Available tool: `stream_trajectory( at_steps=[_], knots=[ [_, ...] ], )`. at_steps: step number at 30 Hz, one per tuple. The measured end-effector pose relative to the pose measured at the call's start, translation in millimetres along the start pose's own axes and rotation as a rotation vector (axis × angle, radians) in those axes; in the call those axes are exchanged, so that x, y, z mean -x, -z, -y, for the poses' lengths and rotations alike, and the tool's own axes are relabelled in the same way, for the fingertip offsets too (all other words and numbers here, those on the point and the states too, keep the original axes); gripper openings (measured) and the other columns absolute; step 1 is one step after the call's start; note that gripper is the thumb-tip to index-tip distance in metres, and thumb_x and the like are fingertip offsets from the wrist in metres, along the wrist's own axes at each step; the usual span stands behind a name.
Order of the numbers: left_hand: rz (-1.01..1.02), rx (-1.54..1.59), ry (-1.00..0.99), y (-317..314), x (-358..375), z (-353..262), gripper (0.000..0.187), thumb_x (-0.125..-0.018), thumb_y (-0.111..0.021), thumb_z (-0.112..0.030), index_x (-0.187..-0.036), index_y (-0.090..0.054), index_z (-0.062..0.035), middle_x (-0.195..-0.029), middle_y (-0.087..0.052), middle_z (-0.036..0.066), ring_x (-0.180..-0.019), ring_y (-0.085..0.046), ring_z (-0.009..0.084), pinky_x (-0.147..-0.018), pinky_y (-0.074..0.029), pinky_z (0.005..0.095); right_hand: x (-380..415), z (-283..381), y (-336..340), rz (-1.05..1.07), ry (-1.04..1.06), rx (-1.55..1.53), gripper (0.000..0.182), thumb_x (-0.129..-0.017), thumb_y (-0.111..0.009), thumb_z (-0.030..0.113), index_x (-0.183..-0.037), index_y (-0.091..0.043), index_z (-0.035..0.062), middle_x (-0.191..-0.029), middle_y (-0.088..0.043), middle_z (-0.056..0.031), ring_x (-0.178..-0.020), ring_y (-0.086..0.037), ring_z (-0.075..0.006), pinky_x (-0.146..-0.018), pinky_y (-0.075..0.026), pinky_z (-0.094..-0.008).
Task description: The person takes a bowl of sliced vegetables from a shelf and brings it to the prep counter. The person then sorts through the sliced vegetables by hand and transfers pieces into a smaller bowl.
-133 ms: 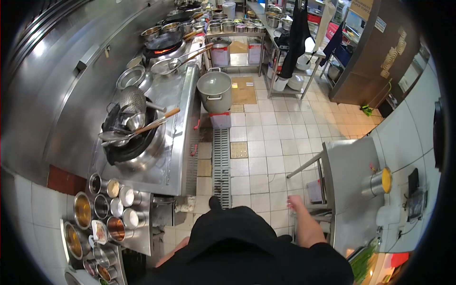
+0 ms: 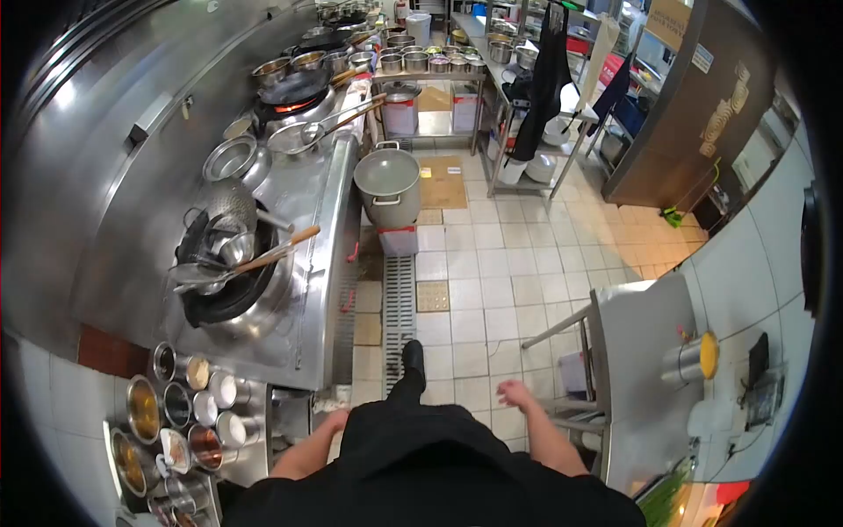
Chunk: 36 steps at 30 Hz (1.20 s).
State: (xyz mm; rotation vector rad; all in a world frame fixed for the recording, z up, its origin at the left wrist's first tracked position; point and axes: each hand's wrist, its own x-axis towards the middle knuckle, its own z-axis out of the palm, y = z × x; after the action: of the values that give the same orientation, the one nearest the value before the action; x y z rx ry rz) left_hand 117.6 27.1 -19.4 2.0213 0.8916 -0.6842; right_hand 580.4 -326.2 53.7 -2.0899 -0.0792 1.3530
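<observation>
My right hand (image 2: 514, 395) hangs over the tiled floor (image 2: 500, 338) with its fingers loose and partly apart, holding nothing. Close by on its right stands a steel table (image 2: 645, 342). At my left side is my left hand (image 2: 337, 420), low beside my dark clothing; its fingers are too hidden to read, and I see no object in it. The end of the steel stove counter (image 2: 303, 338) is the nearest thing ahead of that hand. My black shoe (image 2: 413, 355) is on the floor beside the drain grate (image 2: 398, 303).
Several seasoning pots, including a white-filled one (image 2: 232, 429), stand at lower left. A wok (image 2: 224, 303) holds ladles and a strainer. Ahead are a large pot (image 2: 387, 174), flattened cardboard (image 2: 443, 182), a hanging black apron (image 2: 546, 79) and a brown cabinet (image 2: 680, 110). A yellow-topped container (image 2: 691, 358) is at right.
My foot shows farther forward by the grate. My left hand and forearm have come more into view, and my right hand has shifted left and slightly down. The counter and pots appear lower and nearer.
</observation>
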Motion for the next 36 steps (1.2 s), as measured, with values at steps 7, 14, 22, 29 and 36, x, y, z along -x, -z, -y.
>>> stream_trajectory(
  at_steps=[7,14,22,29,36],
  knots=[
    [-0.075,0.402,0.188,175.9,-169.5,-96.0,0.03,-0.089,-0.068,-0.035,-0.088,-0.074,-0.0057,-0.077,-0.072,0.008,-0.069,-0.071,0.0214,-0.068,-0.057,0.0396,-26.0,-61.4,19.5,-0.053,0.001,0.608,0.033,-0.087,-0.068,0.032,-0.099,-0.076,0.0023,-0.094,-0.076,-0.0181,-0.092,-0.074,-0.0291,-0.081,-0.057,-0.0436],
    [0.172,-0.459,-0.119,264.5,-367.0,-184.5,0.048,-0.088,-0.07,-0.047,-0.114,-0.077,-0.008,-0.112,-0.075,0.016,-0.105,-0.071,0.0323,-0.092,-0.055,0.0435,60.6,-83.8,64.3,-0.849,-0.123,-1.029,0.003,-0.083,-0.067,0.008,-0.08,-0.068,0.0077,-0.067,-0.065,-0.0089,-0.049,-0.059,-0.021,-0.04,-0.04,-0.0373],
    [0.032,0.043,-0.291,352.7,-469.8,-403.1,0.039,-0.088,-0.069,-0.037,-0.11,-0.076,-0.0056,-0.1,-0.077,0.014,-0.09,-0.074,0.0251,-0.082,-0.058,0.038,27.0,29.5,30.4,-1.178,-0.182,-0.188,0.017,-0.094,-0.064,0.016,-0.097,-0.069,0.0005,-0.079,-0.073,-0.0151,-0.069,-0.072,-0.0253,-0.069,-0.057,-0.0391],
    [0.143,-0.362,-0.137,373.9,-526.5,-440.8,0.038,-0.089,-0.063,-0.043,-0.107,-0.077,-0.0125,-0.101,-0.077,0.014,-0.096,-0.073,0.0316,-0.083,-0.057,0.04,-42.7,164.5,193.3,-1.091,0.069,-0.08,0.019,-0.092,-0.068,0.021,-0.102,-0.073,0.005,-0.077,-0.073,-0.0135,-0.073,-0.072,-0.0304,-0.067,-0.056,-0.0406],
    [0.47,0.058,-0.119,444.5,-537.5,-388.9,0.025,-0.1,-0.058,-0.033,-0.108,-0.071,-0.0123,-0.088,-0.07,0.009,-0.077,-0.069,0.028,-0.063,-0.053,0.0444,-153.0,284.7,491.8,-0.881,0.2,0.528,0.033,-0.088,-0.062,0.035,-0.107,-0.076,0.0129,-0.101,-0.076,-0.0113,-0.101,-0.071,-0.0311,-0.113,-0.03,-0.0667]
  ],
)
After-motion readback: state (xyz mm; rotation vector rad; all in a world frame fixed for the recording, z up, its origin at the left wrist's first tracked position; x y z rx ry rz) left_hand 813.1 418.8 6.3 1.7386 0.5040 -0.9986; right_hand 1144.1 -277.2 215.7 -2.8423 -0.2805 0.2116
